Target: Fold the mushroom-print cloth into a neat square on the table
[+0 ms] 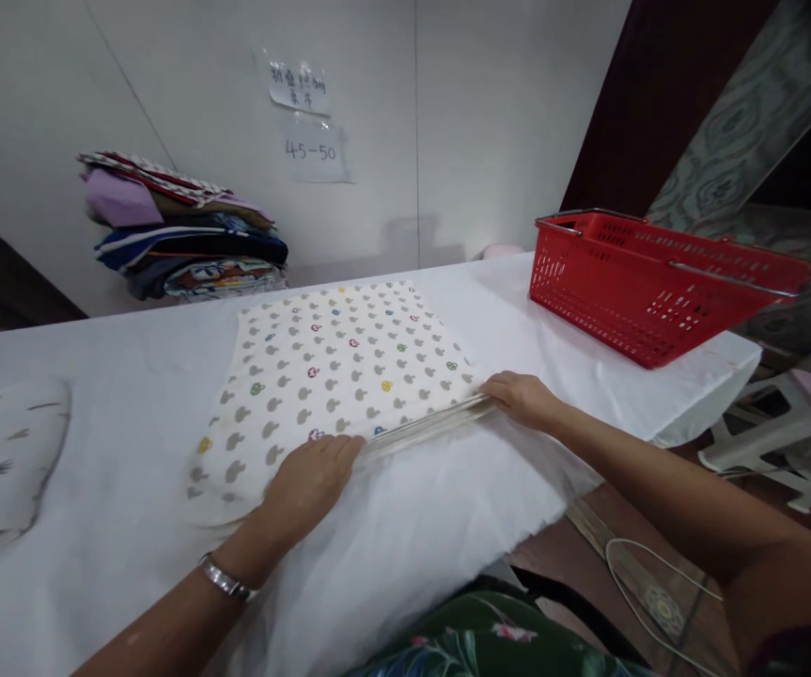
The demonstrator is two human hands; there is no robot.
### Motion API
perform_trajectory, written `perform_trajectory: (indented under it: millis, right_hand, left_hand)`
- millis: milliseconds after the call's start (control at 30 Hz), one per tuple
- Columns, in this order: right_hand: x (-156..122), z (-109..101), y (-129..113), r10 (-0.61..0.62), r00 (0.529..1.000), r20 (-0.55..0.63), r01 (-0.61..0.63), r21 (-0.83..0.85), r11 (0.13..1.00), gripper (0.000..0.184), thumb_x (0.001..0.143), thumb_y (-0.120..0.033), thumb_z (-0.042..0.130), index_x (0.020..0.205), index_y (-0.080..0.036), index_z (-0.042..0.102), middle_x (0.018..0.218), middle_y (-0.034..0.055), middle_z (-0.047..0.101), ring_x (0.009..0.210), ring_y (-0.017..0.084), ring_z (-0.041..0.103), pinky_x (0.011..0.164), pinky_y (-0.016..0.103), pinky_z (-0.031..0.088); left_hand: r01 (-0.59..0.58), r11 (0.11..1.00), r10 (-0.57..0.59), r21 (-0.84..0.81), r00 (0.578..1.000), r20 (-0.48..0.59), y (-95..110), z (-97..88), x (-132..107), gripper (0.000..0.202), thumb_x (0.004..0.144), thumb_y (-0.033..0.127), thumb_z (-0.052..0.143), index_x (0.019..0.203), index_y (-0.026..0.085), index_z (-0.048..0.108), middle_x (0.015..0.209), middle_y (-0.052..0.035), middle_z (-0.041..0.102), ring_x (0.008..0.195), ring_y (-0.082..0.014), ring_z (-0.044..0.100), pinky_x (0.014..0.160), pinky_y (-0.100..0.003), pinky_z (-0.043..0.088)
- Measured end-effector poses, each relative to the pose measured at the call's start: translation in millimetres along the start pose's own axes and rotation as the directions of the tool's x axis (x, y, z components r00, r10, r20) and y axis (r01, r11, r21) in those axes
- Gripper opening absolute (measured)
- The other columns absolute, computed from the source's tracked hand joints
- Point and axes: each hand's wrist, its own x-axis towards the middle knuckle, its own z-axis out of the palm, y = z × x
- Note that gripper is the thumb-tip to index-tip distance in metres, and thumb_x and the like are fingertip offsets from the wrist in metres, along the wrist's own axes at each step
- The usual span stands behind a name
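Note:
A cream cloth (338,376) printed with small grey and coloured mushroom shapes lies flat on the white-covered table (123,442). A clear plastic ruler or strip (426,428) lies along the cloth's near edge. My left hand (313,475) rests palm down on the cloth at the strip's left end, fingers curled over that end. At the strip's right end my right hand (522,397) presses down, fingers bent over the end. A metal watch band sits on my left wrist.
A red plastic basket (651,282) with metal handles stands at the table's far right. A stack of folded clothes (183,230) sits against the back wall on the left. Another pale patterned piece (3,451) lies at the left edge. White stools (786,442) stand beyond the table's right end.

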Motion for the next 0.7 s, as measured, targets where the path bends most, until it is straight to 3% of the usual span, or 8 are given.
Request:
perform_trajectory:
  millis: [167, 300, 467, 700]
  right_hand:
    - [-8.1, 2.1, -3.9, -0.003, 0.999, -0.05, 0.006, 0.065, 0.998, 0.032, 0.083, -0.009, 0.048, 0.106, -0.023, 0.064, 0.107, 0.0073, 0.064, 0.096, 0.019, 0.058, 0.07, 0.027, 0.047]
    - [-18.1, 5.2, -9.7, 0.041, 0.995, -0.088, -0.033, 0.082, 0.996, 0.03, 0.086, -0.012, 0.044, 0.107, -0.023, 0.062, 0.104, 0.0079, 0.062, 0.091, 0.019, 0.059, 0.068, 0.028, 0.048]
    - [-30.5, 13.8, -13.0, 0.163, 0.977, -0.14, -0.13, 0.219, 0.967, 0.027, 0.086, -0.017, 0.046, 0.11, -0.023, 0.057, 0.101, 0.005, 0.061, 0.08, 0.016, 0.06, 0.067, 0.026, 0.048]
    - [-38.4, 21.9, -16.5, 0.318, 0.945, -0.078, -0.297, 0.203, 0.933, 0.038, 0.088, -0.027, 0.045, 0.124, -0.019, 0.049, 0.091, 0.0058, 0.065, 0.074, 0.018, 0.06, 0.067, 0.03, 0.046]
  left_hand:
    - [0.001, 1.0, -0.001, -0.002, 0.995, -0.098, 2.4, 6.5, -7.5, 0.032, 0.086, 0.009, 0.039, 0.107, 0.019, 0.06, 0.099, -0.0066, 0.068, 0.089, -0.0199, 0.063, 0.081, -0.036, 0.049]
    - [-0.039, 0.999, 0.043, 0.035, 0.988, -0.148, 7.2, 10.5, -12.4, 0.03, 0.087, 0.01, 0.039, 0.105, 0.018, 0.061, 0.097, -0.0064, 0.068, 0.087, -0.0198, 0.063, 0.076, -0.034, 0.051]
    - [-0.047, 0.997, 0.054, 0.054, 0.986, -0.157, 11.1, 16.0, -15.3, 0.031, 0.085, 0.008, 0.039, 0.105, 0.017, 0.061, 0.096, -0.0067, 0.068, 0.087, -0.0205, 0.063, 0.074, -0.034, 0.051]
    - [-0.017, 0.998, 0.027, 0.056, 0.98, -0.199, 9.6, 17.1, -15.0, 0.035, 0.086, 0.009, 0.036, 0.11, 0.017, 0.06, 0.097, -0.0067, 0.069, 0.087, -0.0198, 0.064, 0.075, -0.034, 0.051]
